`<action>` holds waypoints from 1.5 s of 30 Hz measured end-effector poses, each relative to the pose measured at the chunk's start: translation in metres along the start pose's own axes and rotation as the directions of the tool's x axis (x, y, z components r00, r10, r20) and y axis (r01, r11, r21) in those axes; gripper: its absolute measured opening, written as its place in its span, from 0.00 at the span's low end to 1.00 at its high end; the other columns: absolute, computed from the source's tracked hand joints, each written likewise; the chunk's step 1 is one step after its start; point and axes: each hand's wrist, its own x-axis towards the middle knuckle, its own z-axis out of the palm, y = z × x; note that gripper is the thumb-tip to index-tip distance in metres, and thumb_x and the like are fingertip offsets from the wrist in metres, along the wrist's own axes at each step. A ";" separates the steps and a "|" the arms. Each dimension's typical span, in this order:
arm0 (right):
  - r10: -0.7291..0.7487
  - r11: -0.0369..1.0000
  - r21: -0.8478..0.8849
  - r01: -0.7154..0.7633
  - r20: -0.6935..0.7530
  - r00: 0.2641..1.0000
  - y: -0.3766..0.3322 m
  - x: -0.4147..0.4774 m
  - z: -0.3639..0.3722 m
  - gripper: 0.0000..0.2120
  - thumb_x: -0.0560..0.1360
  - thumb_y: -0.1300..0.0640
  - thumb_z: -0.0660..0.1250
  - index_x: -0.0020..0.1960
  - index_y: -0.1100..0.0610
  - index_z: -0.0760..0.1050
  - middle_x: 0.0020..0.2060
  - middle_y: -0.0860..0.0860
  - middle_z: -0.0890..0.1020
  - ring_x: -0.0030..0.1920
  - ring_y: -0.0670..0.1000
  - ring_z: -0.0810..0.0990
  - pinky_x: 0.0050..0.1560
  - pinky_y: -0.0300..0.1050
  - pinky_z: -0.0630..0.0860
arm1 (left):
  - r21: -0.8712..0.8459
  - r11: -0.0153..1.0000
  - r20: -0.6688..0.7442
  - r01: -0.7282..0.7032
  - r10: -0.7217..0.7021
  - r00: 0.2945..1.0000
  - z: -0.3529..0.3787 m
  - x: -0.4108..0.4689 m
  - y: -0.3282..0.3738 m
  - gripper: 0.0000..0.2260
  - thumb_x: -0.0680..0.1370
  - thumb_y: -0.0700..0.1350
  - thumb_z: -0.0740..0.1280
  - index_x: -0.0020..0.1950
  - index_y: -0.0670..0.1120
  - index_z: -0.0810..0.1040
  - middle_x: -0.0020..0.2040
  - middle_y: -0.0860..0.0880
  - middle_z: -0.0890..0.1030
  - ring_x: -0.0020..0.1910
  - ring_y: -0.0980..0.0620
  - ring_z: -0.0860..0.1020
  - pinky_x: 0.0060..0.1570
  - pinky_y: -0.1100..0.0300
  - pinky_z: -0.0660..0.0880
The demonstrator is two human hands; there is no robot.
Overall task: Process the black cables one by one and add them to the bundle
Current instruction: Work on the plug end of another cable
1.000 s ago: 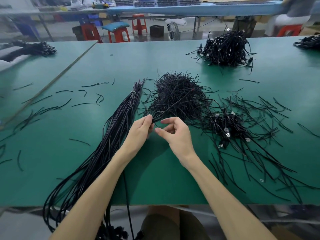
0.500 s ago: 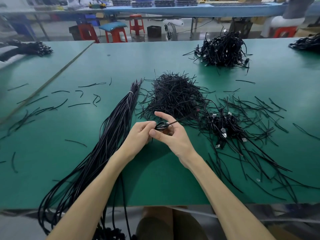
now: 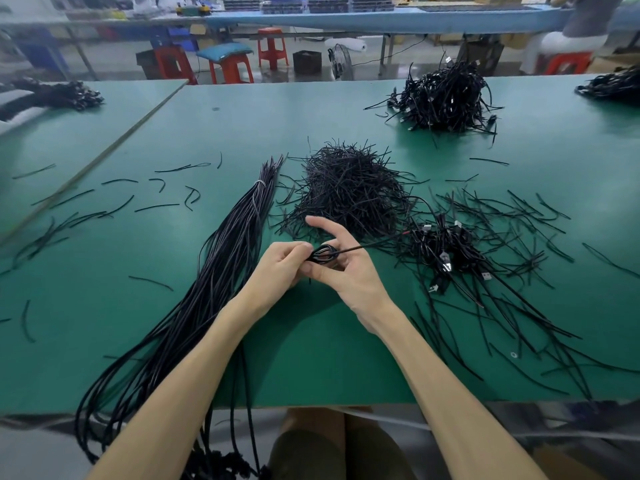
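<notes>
Loosely coiled cable (image 3: 323,256) in left hand (image 3: 277,266)

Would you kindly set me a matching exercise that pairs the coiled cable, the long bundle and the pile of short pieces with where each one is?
1 coiled cable
2 long bundle
3 pile of short pieces

A trailing over the near edge of the table
B lying just beyond the hands
C held between left hand and right hand

Pairs: 1-C, 2-A, 3-B

Bundle (image 3: 225,251) left on table (image 3: 311,358), tie pile (image 3: 349,192) centre, cable tangle (image 3: 446,247) right
</notes>
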 end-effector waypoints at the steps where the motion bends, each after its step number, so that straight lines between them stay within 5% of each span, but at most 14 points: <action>1: 0.007 1.000 -0.014 -0.007 0.012 1.000 0.001 0.000 0.000 0.25 0.73 0.64 0.77 0.67 0.48 0.77 0.42 0.53 0.79 0.43 0.53 0.79 0.53 0.48 0.79 | 0.006 1.000 -0.002 0.001 -0.001 1.000 0.000 0.000 0.000 0.18 0.85 0.40 0.58 0.34 0.43 0.67 0.27 0.51 0.63 0.25 0.55 0.59 0.25 0.64 0.57; 5: 0.045 0.998 -0.042 -0.046 -0.018 0.999 0.005 0.000 0.002 0.17 0.74 0.61 0.77 0.61 0.52 0.81 0.50 0.57 0.86 0.53 0.60 0.83 0.62 0.60 0.78 | 0.019 1.000 -0.028 -0.005 0.005 1.000 0.000 0.000 0.001 0.19 0.85 0.40 0.58 0.34 0.39 0.67 0.27 0.48 0.63 0.24 0.54 0.59 0.25 0.63 0.57; 10: 0.067 0.996 -0.053 -0.073 -0.103 0.992 0.006 -0.001 0.003 0.16 0.73 0.59 0.78 0.60 0.51 0.82 0.50 0.52 0.87 0.52 0.51 0.85 0.54 0.42 0.80 | 0.018 0.999 -0.060 -0.035 0.036 0.998 0.002 -0.003 0.004 0.19 0.83 0.47 0.59 0.36 0.39 0.73 0.28 0.46 0.67 0.25 0.53 0.62 0.27 0.60 0.59; 13: 0.073 0.991 -0.099 -0.089 -0.156 0.985 0.007 -0.001 0.004 0.13 0.73 0.56 0.78 0.56 0.51 0.83 0.49 0.50 0.87 0.49 0.48 0.85 0.51 0.39 0.78 | -0.007 0.998 -0.057 -0.065 0.065 0.996 0.003 -0.003 0.005 0.18 0.87 0.43 0.56 0.45 0.47 0.83 0.27 0.58 0.73 0.25 0.62 0.69 0.27 0.68 0.65; 15: 0.083 0.985 -0.134 -0.107 -0.174 0.981 0.007 0.000 0.004 0.12 0.73 0.54 0.78 0.55 0.52 0.82 0.50 0.50 0.86 0.49 0.48 0.85 0.53 0.44 0.79 | 0.006 0.998 -0.084 -0.056 0.056 0.995 0.003 -0.003 0.006 0.22 0.87 0.44 0.56 0.35 0.54 0.76 0.26 0.59 0.70 0.25 0.61 0.66 0.28 0.63 0.63; 18: 0.097 0.977 -0.172 -0.127 -0.174 0.980 0.007 0.000 0.005 0.11 0.74 0.52 0.77 0.54 0.51 0.81 0.52 0.52 0.85 0.52 0.50 0.84 0.58 0.47 0.79 | 0.039 0.999 -0.137 -0.024 0.029 0.990 0.002 0.000 0.002 0.22 0.87 0.47 0.57 0.33 0.46 0.66 0.28 0.52 0.64 0.27 0.55 0.60 0.29 0.58 0.58; 23: 0.044 0.952 -0.293 -0.093 -0.171 0.984 0.007 0.000 0.004 0.09 0.76 0.52 0.76 0.55 0.49 0.81 0.56 0.50 0.78 0.49 0.42 0.79 0.53 0.34 0.74 | 0.074 0.997 -0.160 -0.015 0.027 0.987 0.002 0.000 0.001 0.20 0.87 0.46 0.57 0.35 0.43 0.67 0.29 0.50 0.64 0.27 0.54 0.60 0.30 0.57 0.58; 31: 0.102 0.956 -0.258 -0.142 -0.165 0.981 0.009 0.001 0.004 0.13 0.73 0.51 0.78 0.55 0.52 0.82 0.51 0.47 0.86 0.52 0.52 0.84 0.57 0.58 0.80 | 0.044 0.999 -0.187 0.029 -0.020 0.982 0.000 0.003 -0.002 0.23 0.87 0.46 0.57 0.36 0.33 0.69 0.27 0.50 0.65 0.24 0.54 0.60 0.26 0.60 0.57; 33: 0.100 0.957 -0.254 -0.141 -0.169 0.980 0.009 0.001 0.005 0.13 0.73 0.52 0.78 0.54 0.54 0.82 0.50 0.47 0.86 0.51 0.53 0.84 0.57 0.59 0.80 | 0.033 0.999 -0.192 0.032 -0.025 0.981 -0.001 0.004 -0.002 0.22 0.87 0.46 0.57 0.35 0.37 0.68 0.26 0.51 0.65 0.24 0.55 0.60 0.25 0.61 0.57; 37: 0.075 0.962 -0.246 -0.119 -0.181 0.981 0.007 -0.001 0.004 0.09 0.73 0.54 0.78 0.51 0.54 0.83 0.46 0.47 0.87 0.48 0.49 0.85 0.55 0.53 0.81 | 0.004 0.999 -0.183 0.036 -0.035 0.983 0.000 0.005 -0.002 0.21 0.87 0.46 0.57 0.34 0.44 0.66 0.26 0.51 0.64 0.23 0.56 0.59 0.24 0.62 0.56; 42: 0.083 0.959 -0.250 -0.135 -0.207 0.975 0.007 -0.002 0.003 0.04 0.75 0.58 0.76 0.45 0.56 0.81 0.36 0.49 0.85 0.36 0.46 0.81 0.40 0.37 0.75 | -0.022 0.998 -0.151 0.056 -0.059 0.987 0.000 0.005 -0.002 0.21 0.87 0.47 0.57 0.33 0.45 0.67 0.25 0.55 0.64 0.23 0.57 0.59 0.23 0.65 0.57; 45: 0.092 0.952 -0.271 -0.143 -0.192 0.977 0.006 -0.001 0.003 0.05 0.76 0.60 0.75 0.43 0.56 0.79 0.35 0.50 0.84 0.34 0.46 0.80 0.38 0.38 0.75 | -0.020 0.998 -0.134 0.061 -0.063 0.989 -0.001 0.005 -0.002 0.22 0.87 0.47 0.57 0.33 0.44 0.68 0.25 0.54 0.64 0.24 0.56 0.59 0.23 0.65 0.56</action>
